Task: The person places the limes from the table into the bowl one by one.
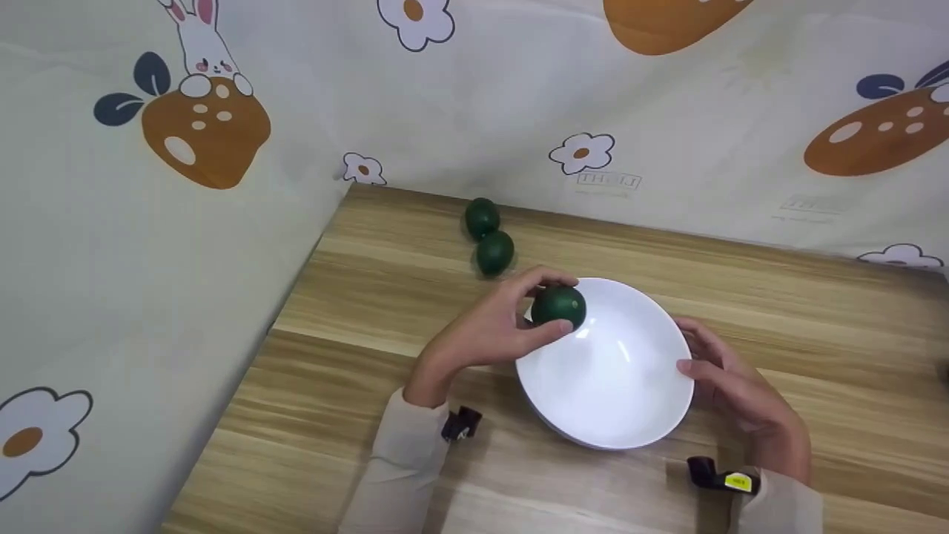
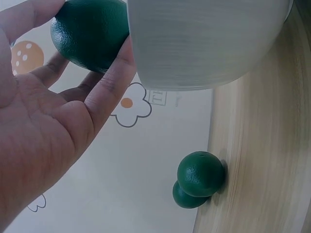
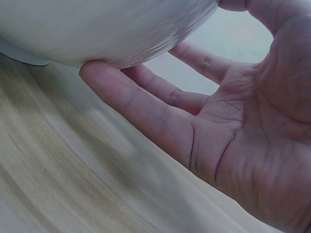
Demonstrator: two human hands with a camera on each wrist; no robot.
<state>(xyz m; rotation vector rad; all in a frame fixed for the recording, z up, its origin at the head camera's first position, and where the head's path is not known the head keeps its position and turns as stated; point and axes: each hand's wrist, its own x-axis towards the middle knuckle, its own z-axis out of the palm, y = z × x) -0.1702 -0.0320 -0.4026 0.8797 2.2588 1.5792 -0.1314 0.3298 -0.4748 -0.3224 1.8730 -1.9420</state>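
Observation:
My left hand (image 1: 485, 322) pinches a dark green oval fruit (image 1: 560, 308) between thumb and fingers, at the left part of the bowl's rim. That fruit (image 2: 90, 34) hangs beside the bowl's outer wall in the left wrist view. The white bowl (image 1: 615, 378) is deep and glossy, and no fruit shows inside it. On its right side my right hand (image 1: 741, 382) grips it, thumb at the rim. In the right wrist view the fingers (image 3: 141, 104) lie against the curved underside of the bowl (image 3: 97, 29).
Two more dark green fruits (image 1: 494, 253) touch each other on the wooden table (image 1: 356, 289), behind the bowl and to its left. A printed cloth (image 1: 489, 104) hangs at the table's back and left edges. Something dark shows at the far right edge of the head view.

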